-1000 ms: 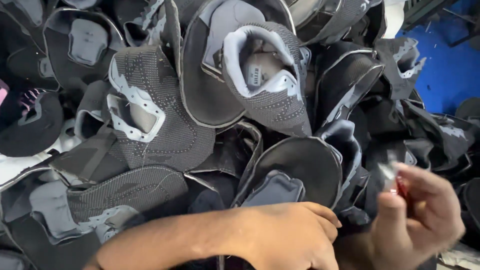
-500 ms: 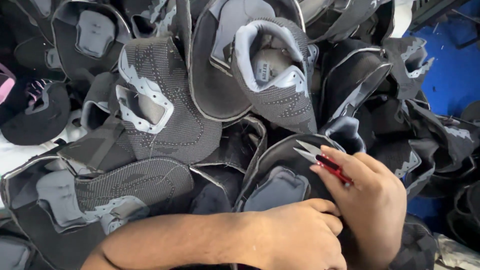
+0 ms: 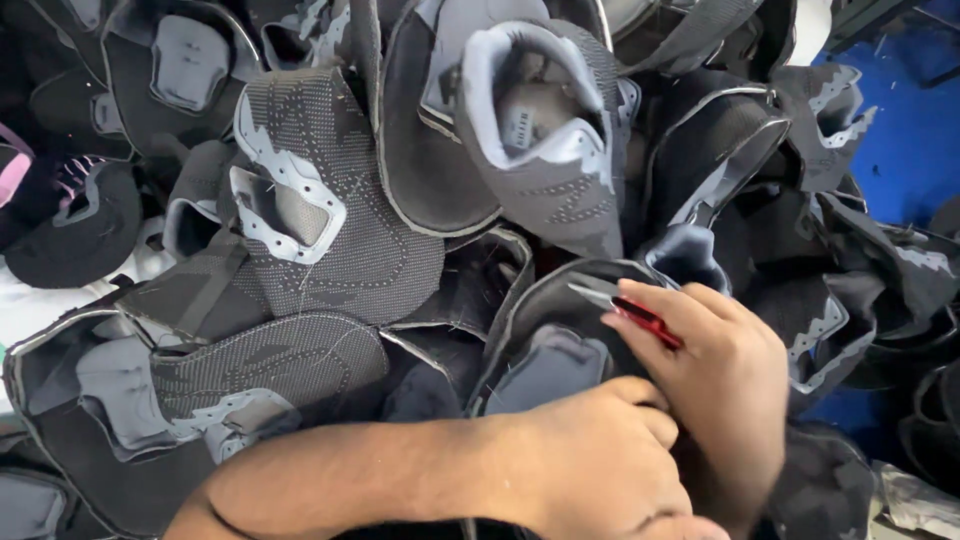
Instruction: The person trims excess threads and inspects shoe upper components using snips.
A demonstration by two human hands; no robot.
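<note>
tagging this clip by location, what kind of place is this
Probably a shoe factory's stitching or trimming station. A deep pile of unfinished grey and black shoe uppers fills the view, loose threads still on them, and the right hand holds red-handled thread snips over one upper while the left hand steadies it.

Blue surface [image 3: 915, 150] under shoe uppers [image 3: 340, 230]

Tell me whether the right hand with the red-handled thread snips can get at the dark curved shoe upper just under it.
Probably yes: the right hand and snips sit directly over that dark curved shoe upper, with nothing lying between; the left hand rests at its lower edge.
</note>
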